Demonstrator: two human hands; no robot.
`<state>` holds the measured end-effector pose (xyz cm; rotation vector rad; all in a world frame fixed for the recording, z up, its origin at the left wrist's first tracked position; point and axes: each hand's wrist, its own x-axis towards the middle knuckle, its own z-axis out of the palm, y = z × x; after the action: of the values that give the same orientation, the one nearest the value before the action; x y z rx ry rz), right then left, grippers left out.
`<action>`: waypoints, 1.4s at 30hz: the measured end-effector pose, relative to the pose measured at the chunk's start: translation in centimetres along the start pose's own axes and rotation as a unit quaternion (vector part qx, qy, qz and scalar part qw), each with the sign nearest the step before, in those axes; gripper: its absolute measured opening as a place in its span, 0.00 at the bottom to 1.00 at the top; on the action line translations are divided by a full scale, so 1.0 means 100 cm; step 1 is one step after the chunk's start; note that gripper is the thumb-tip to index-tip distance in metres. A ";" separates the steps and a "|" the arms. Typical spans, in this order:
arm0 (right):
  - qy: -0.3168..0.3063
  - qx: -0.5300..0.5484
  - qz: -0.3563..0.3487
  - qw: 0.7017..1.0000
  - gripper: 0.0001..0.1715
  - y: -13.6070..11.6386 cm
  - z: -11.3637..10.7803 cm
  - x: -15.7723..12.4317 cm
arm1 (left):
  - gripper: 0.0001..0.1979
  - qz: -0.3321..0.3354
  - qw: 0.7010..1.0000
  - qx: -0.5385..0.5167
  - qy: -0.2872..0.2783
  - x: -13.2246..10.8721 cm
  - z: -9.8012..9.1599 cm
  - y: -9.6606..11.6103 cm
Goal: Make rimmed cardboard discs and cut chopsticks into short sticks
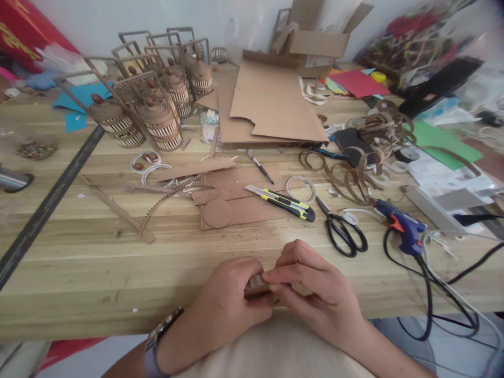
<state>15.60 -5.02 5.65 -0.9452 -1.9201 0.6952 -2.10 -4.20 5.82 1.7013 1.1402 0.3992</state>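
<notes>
Close to the table's front edge, my left hand (pixel 230 294) is curled around a small piece of brown cardboard (pixel 256 285), which looks bent or rolled. The fingertips of my right hand (pixel 315 291) pinch the right end of the same piece. My fingers hide most of it. Ahead of my hands lie a yellow and black utility knife (pixel 285 202), black-handled scissors (pixel 344 231) and a cardboard disc (pixel 218 213) resting on flat cardboard pieces (pixel 252 215).
Several small cardboard lanterns (pixel 159 121) with handles stand at the back left. A blue glue gun (pixel 405 226) with trailing cables lies to the right, near curled cardboard strips (pixel 346 178). A big cardboard sheet (pixel 275 100) and an opened box (pixel 318 44) sit behind.
</notes>
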 end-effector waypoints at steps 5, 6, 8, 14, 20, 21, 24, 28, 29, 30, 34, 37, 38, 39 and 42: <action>-0.043 -0.018 0.005 0.999 0.11 -0.004 -0.004 -0.001 | 0.12 -0.025 1.000 0.012 0.009 -0.004 0.005 -0.003; -0.049 -0.024 0.003 0.999 0.11 -0.005 -0.006 -0.001 | 0.12 -0.027 0.999 0.012 0.012 -0.005 0.006 -0.003; -0.058 -0.030 -0.003 0.998 0.11 -0.005 -0.007 -0.001 | 0.13 -0.029 0.999 0.008 0.017 -0.005 0.007 -0.003; -0.013 -0.008 -0.018 1.000 0.16 0.002 -0.006 -0.008 | 0.11 -0.031 0.997 -0.074 0.017 -0.003 0.000 0.000; 0.072 0.047 -0.019 0.996 0.13 0.004 -0.007 -0.009 | 0.33 0.004 0.929 -0.364 -0.070 -0.002 -0.012 -0.013; 0.071 0.047 -0.036 0.996 0.11 0.004 -0.008 -0.008 | 0.36 0.004 0.918 -0.386 -0.092 -0.001 -0.012 -0.015; 0.061 0.034 -0.077 0.995 0.09 0.005 -0.009 -0.006 | 0.39 -0.004 0.904 -0.413 -0.113 0.001 -0.009 -0.017; 0.077 0.012 0.022 0.997 0.20 0.014 -0.004 -0.013 | 0.41 0.040 0.928 -0.369 0.021 0.001 -0.004 -0.017; 0.074 0.012 0.059 0.995 0.26 0.017 -0.002 -0.015 | 0.42 0.049 0.938 -0.337 0.059 0.000 -0.003 -0.017; 0.064 0.015 0.086 0.994 0.30 0.019 0.000 -0.016 | 0.43 0.056 0.948 -0.300 0.092 -0.001 -0.003 -0.018; 0.016 0.042 0.100 0.994 0.34 0.024 0.006 -0.017 | 0.42 0.097 0.966 -0.164 0.173 0.001 0.000 -0.021; 0.020 0.086 0.112 0.990 0.33 0.024 0.009 -0.015 | 0.41 0.156 0.962 -0.101 0.200 0.004 0.002 -0.022; 0.027 0.112 0.122 0.986 0.32 0.024 0.010 -0.015 | 0.41 0.174 0.959 -0.089 0.204 0.004 0.002 -0.022; 0.036 0.141 0.134 0.980 0.32 0.024 0.011 -0.015 | 0.40 0.190 0.957 -0.080 0.205 0.005 0.003 -0.022; 0.051 0.228 0.168 0.958 0.30 0.024 0.015 -0.016 | 0.38 0.218 0.952 -0.063 0.205 0.004 0.003 -0.022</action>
<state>15.65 -5.16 2.42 -0.9923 -1.4278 1.2030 -2.71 -3.92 3.70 1.7987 0.9879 1.1207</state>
